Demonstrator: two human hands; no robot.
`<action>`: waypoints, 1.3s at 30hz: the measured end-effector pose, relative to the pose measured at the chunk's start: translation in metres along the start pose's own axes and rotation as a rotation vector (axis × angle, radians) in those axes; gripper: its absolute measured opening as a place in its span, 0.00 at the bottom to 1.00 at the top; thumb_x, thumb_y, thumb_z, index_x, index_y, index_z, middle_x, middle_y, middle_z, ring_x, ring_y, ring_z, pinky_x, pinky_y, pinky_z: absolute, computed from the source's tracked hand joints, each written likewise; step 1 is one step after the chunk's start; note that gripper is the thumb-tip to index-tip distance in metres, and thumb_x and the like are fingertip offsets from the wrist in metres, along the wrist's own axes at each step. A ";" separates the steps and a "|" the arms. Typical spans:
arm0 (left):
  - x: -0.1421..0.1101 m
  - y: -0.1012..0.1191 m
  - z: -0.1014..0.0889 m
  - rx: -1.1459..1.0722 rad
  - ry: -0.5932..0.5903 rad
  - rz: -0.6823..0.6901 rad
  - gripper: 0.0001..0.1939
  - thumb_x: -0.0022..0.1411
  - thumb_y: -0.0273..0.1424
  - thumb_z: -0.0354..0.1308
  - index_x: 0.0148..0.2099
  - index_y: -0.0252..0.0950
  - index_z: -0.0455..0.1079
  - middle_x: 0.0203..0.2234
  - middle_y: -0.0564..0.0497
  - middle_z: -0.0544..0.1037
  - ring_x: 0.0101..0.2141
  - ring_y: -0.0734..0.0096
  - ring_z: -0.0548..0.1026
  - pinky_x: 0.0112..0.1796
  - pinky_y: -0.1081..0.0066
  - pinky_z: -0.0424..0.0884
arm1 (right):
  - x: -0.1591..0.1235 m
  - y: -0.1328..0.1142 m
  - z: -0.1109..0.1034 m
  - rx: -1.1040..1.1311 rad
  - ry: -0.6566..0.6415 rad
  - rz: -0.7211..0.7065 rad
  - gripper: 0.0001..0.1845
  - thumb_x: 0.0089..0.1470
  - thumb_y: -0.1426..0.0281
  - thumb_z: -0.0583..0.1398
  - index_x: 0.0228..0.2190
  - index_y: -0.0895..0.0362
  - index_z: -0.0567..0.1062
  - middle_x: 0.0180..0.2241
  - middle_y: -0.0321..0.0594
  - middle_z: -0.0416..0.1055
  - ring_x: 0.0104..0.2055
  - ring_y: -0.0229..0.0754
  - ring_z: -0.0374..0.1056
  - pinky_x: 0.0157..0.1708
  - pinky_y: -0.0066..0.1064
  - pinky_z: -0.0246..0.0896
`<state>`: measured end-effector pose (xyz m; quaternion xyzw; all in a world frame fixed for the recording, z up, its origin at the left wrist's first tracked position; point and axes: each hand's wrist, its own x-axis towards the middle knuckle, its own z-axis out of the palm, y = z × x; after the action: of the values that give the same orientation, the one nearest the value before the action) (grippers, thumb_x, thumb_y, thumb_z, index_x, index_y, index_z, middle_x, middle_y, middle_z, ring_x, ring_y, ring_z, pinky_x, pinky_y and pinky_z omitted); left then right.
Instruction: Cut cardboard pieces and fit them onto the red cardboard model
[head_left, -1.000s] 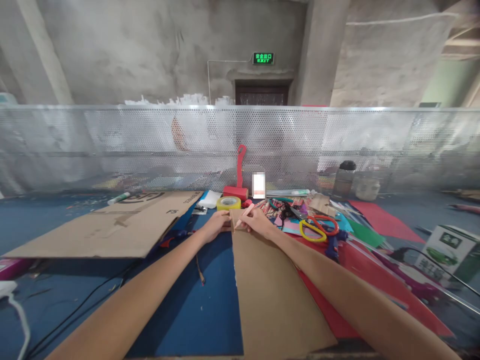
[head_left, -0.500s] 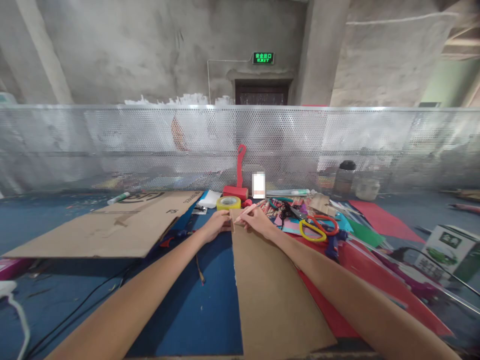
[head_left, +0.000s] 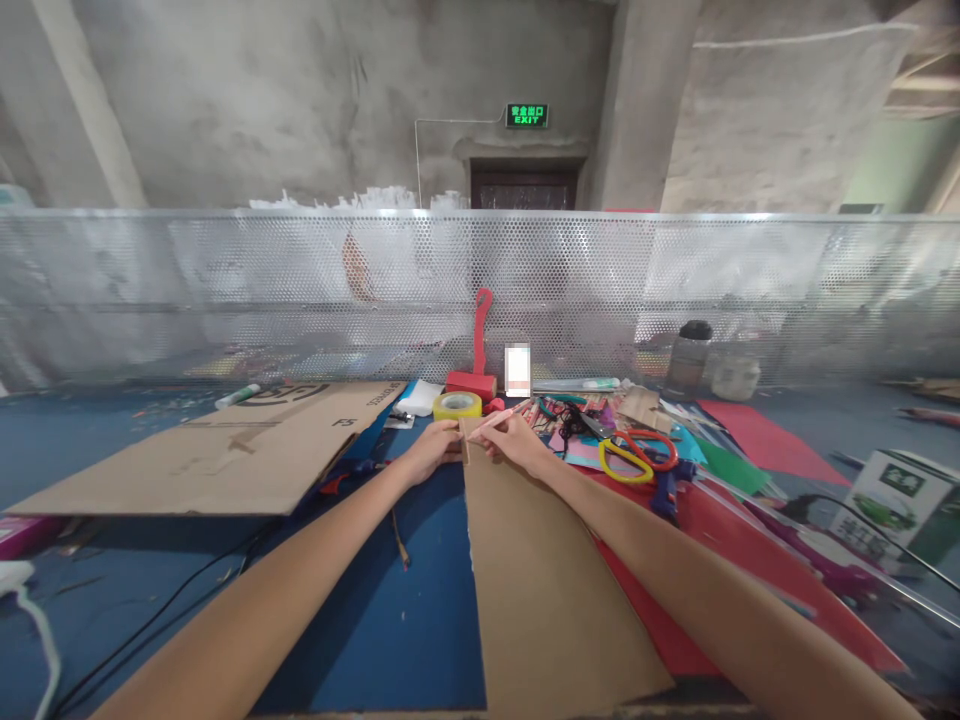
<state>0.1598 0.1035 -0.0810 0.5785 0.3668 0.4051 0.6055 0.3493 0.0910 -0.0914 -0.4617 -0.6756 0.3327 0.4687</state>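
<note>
A long piece of brown cardboard [head_left: 551, 590] lies lengthwise before me. At its far left corner my left hand [head_left: 433, 450] has its fingers closed on a small cardboard strip [head_left: 465, 445], which lies along the edge of the long piece. My right hand [head_left: 516, 442] grips a slim pale pink pencil [head_left: 499, 420], tilted, its tip close to the strip. Whether the tip touches the cardboard I cannot tell. Just beyond the hands is a yellow roll of tape [head_left: 457, 405]. The left fingertips are partly hidden.
At left lies a large cardboard sheet [head_left: 217, 450] with a green-capped marker [head_left: 237, 396]. Scissors [head_left: 637, 455] with red and yellow handles, red paper [head_left: 712, 560] and a box [head_left: 892, 510] are at right. Behind stand a red roller [head_left: 472, 383] and a perforated metal screen [head_left: 300, 270].
The pencil's tip has shifted very slightly beside the small strip. Both hands and the cardboard stay almost where they were.
</note>
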 end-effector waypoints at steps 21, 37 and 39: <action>0.001 -0.001 -0.001 0.003 -0.003 0.004 0.11 0.56 0.23 0.60 0.43 0.32 0.76 0.33 0.44 0.82 0.29 0.68 0.80 0.32 0.72 0.75 | 0.004 0.007 0.000 0.015 -0.001 -0.013 0.10 0.57 0.67 0.62 0.34 0.61 0.80 0.30 0.45 0.81 0.27 0.37 0.76 0.27 0.24 0.73; 0.002 -0.002 -0.002 -0.006 0.017 -0.007 0.10 0.56 0.21 0.58 0.41 0.32 0.76 0.33 0.43 0.83 0.28 0.68 0.80 0.32 0.72 0.75 | 0.001 0.000 0.000 0.075 -0.007 0.041 0.08 0.55 0.70 0.61 0.30 0.61 0.79 0.28 0.43 0.80 0.25 0.37 0.75 0.23 0.23 0.71; 0.002 -0.002 -0.002 -0.011 0.021 -0.007 0.09 0.56 0.22 0.59 0.40 0.32 0.76 0.33 0.43 0.83 0.29 0.68 0.81 0.32 0.72 0.76 | 0.001 -0.001 0.000 0.116 0.005 0.046 0.07 0.55 0.71 0.62 0.30 0.60 0.79 0.28 0.42 0.79 0.24 0.37 0.75 0.23 0.23 0.72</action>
<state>0.1592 0.1064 -0.0830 0.5695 0.3728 0.4113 0.6062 0.3483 0.0911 -0.0902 -0.4500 -0.6432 0.3810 0.4885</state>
